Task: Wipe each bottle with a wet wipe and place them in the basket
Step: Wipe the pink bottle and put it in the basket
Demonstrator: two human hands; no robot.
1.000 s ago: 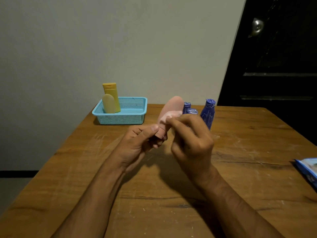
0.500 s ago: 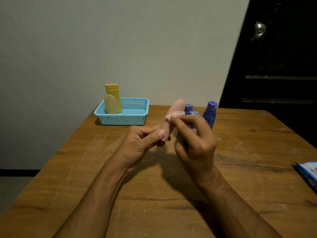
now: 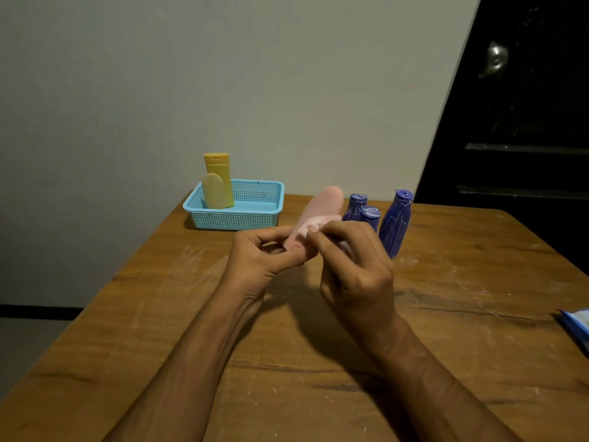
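Basket: A light-blue mesh basket point(image 3: 255, 215) stood at the far left of the tabletop point(image 3: 446, 362), near the wall, with a tall yellow bottle point(image 3: 220, 173) and a smaller pale-yellow bottle point(image 3: 213, 194) upright in its left end.

Left hand: The left hand point(image 3: 264, 263) gripped the lower end of a pink bottle point(image 3: 322, 208), fingers and thumb curled round its base, holding it above the tabletop with its rounded top tilted away toward the basket.

Wipe: A pale wet wipe point(image 3: 310, 226) lay folded against the pink bottle's side, just above the left hand's fingertips.

Right hand: The right hand point(image 3: 353, 269) pinched the wipe between thumb and fingers and pressed it to the bottle, the two hands nearly touching.

Waiting bottles: Three blue bottles point(image 3: 395, 224) stood upright just behind the right hand, not yet wiped by the look of their place outside the basket.

Packet: A blue-and-white packet point(image 3: 578, 327), probably the wipes, lay at the right edge of the tabletop.

Step in hand: The pink bottle appeared to be mid-wipe. Done well, the left hand would turn the bottle while the right drew the wipe up its full length to the rounded top, keeping the base grip firm, since a damp, smooth surface could slip.
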